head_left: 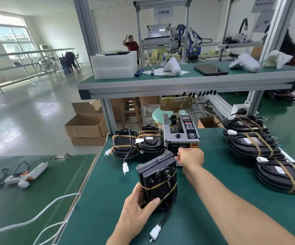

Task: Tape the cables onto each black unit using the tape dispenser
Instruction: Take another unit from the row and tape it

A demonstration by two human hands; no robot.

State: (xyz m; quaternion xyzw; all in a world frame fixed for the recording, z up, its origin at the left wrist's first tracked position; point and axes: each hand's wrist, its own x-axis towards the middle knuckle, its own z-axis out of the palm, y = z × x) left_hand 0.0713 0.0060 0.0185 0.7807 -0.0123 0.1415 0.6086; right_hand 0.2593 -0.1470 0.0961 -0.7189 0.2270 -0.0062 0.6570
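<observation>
Black unit (158, 181) tilted on green bench (205, 200), left hand (138, 212) gripping its near end, brown tape across cable, right hand (190, 156) pinched at tape dispenser (181, 134) outlet, probably on tape, taped units (137, 145) beyond left hand

Floor (28, 110): pale, glossy, reflecting daylight, left of frame.
Window (13, 38): large, gridded, upper left.
Walls (58, 29): plain white.
Workbench (107, 183): green mat, lower centre.
Shelf (187, 80): aluminium-framed, green-topped, across mid-frame.
Cardboard boxes (86, 128): open, on the floor beside the bench.
Stool (160, 115): round, green seat, beneath the shelf.
</observation>
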